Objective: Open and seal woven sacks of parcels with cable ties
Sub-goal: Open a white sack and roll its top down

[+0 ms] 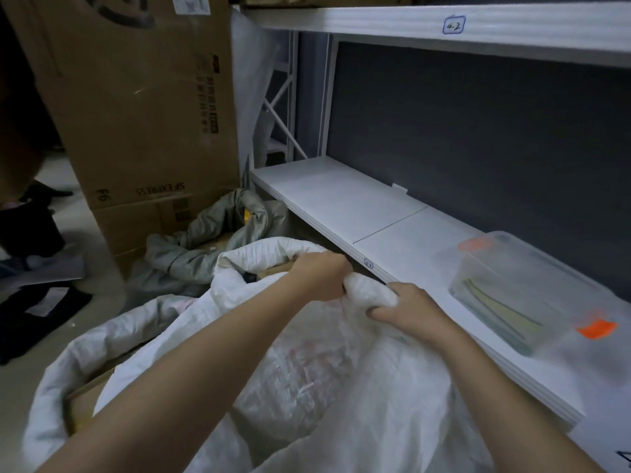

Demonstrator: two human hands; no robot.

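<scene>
A white woven sack (358, 377) fills the lower middle of the view, bulging with wrapped parcels. Its mouth is bunched into a twisted neck (367, 291). My left hand (322, 273) grips the far end of that neck, fingers curled round the fabric. My right hand (409, 310) grips the neck just below, thumb over the top. No cable tie shows on the neck. Another white sack (269, 254) stands open behind, with cardboard parcels inside. A clear plastic box (532, 295) on the shelf holds long pale ties.
A white metal shelf (345, 199) runs along the right, its edge close to my hands. A tall cardboard box (136, 107) stands at the back left. A grey sack (218, 233) lies crumpled on the floor. A third white sack (68, 380) with boxes sits at lower left.
</scene>
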